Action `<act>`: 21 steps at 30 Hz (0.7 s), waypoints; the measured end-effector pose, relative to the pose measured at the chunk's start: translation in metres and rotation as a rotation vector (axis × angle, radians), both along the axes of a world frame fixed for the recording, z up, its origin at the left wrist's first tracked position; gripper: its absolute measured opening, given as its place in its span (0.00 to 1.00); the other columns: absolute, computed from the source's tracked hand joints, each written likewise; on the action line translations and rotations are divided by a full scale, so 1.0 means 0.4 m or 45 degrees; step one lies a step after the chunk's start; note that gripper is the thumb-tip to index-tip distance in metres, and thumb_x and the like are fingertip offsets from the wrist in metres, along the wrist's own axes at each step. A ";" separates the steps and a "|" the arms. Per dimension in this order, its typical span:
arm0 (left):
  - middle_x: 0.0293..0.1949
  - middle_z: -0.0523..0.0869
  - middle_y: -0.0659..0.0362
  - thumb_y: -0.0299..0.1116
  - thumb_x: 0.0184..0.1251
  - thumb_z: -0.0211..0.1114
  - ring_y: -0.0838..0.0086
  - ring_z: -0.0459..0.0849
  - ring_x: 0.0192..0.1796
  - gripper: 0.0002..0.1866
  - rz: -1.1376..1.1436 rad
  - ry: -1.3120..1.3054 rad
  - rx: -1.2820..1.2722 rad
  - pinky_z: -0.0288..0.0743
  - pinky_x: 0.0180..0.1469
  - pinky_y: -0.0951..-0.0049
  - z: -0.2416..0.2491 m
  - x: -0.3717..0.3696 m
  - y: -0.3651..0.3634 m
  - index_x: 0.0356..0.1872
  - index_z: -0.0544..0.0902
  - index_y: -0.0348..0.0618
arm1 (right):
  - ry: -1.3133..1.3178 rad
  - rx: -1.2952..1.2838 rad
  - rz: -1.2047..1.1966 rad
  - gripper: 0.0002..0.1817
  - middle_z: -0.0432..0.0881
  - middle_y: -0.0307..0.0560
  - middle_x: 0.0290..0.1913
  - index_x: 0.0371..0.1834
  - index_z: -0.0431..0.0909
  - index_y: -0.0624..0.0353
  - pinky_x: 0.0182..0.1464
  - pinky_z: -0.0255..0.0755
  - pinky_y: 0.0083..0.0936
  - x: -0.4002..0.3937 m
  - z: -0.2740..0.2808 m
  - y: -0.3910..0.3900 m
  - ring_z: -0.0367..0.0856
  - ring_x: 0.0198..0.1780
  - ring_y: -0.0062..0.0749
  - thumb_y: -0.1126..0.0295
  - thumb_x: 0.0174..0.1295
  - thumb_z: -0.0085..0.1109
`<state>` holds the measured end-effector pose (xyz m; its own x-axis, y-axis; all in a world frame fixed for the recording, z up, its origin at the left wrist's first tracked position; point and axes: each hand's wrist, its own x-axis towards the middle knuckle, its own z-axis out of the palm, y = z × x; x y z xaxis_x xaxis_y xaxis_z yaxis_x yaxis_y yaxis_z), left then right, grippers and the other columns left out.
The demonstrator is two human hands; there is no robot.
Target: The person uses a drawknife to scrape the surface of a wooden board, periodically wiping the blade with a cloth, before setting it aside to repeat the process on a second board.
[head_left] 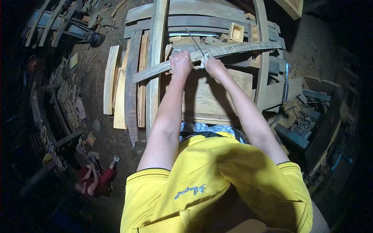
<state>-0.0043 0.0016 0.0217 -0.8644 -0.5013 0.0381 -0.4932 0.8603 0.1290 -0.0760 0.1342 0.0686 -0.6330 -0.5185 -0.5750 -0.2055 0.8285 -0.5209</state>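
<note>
A long, slightly curved wooden piece (241, 48) lies slantwise across two upright-running beams, its right part marked with many short crosswise lines. My left hand (181, 63) is closed over this piece left of its middle. Just to the right, my right hand (213, 66) is wrapped around the handle of a tool with a long thin blade (195, 42). The blade points away and to the left, beyond the wood; whether it is a saw or a file I cannot make out. My right fingers partly hide the handle.
The left beam (156, 50) and right beam (262, 77) support the piece. Stacked planks (190, 8), a small wooden box (236, 32) and a wide board (217, 97) lie around. A chisel-like tool (286, 83) rests at right. Another person (95, 178) sits at lower left.
</note>
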 end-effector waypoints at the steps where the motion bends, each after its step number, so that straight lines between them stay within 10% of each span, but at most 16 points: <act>1: 0.32 0.83 0.55 0.32 0.52 0.58 0.63 0.82 0.37 0.06 -0.006 0.001 -0.007 0.67 0.42 0.61 -0.006 0.003 -0.003 0.31 0.79 0.45 | 0.039 0.008 -0.027 0.22 0.78 0.67 0.38 0.38 0.74 0.67 0.46 0.66 0.48 -0.003 -0.015 -0.009 0.76 0.44 0.61 0.57 0.65 0.38; 9: 0.32 0.83 0.55 0.32 0.53 0.57 0.65 0.82 0.37 0.06 0.015 -0.009 -0.040 0.67 0.41 0.61 -0.003 -0.002 0.002 0.31 0.79 0.45 | 0.028 0.048 0.005 0.21 0.76 0.70 0.45 0.43 0.76 0.67 0.52 0.66 0.49 0.049 0.034 0.071 0.73 0.50 0.63 0.60 0.62 0.39; 18: 0.32 0.83 0.55 0.31 0.50 0.59 0.64 0.82 0.37 0.06 0.024 0.018 0.048 0.67 0.42 0.61 0.001 0.000 -0.002 0.31 0.79 0.45 | 0.190 -0.096 0.044 0.22 0.78 0.67 0.31 0.35 0.74 0.69 0.39 0.69 0.46 0.075 -0.019 0.109 0.79 0.37 0.56 0.59 0.65 0.37; 21: 0.32 0.83 0.54 0.31 0.50 0.59 0.63 0.82 0.37 0.06 0.017 0.070 0.009 0.67 0.42 0.61 0.002 0.003 0.005 0.30 0.79 0.44 | 0.055 0.028 0.031 0.21 0.77 0.68 0.44 0.42 0.77 0.66 0.50 0.67 0.47 0.071 0.024 0.101 0.74 0.49 0.62 0.60 0.63 0.39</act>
<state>-0.0029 0.0036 0.0226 -0.8542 -0.5135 0.0814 -0.4970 0.8525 0.1621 -0.0476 0.1745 0.0783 -0.6450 -0.5214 -0.5587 -0.2476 0.8342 -0.4927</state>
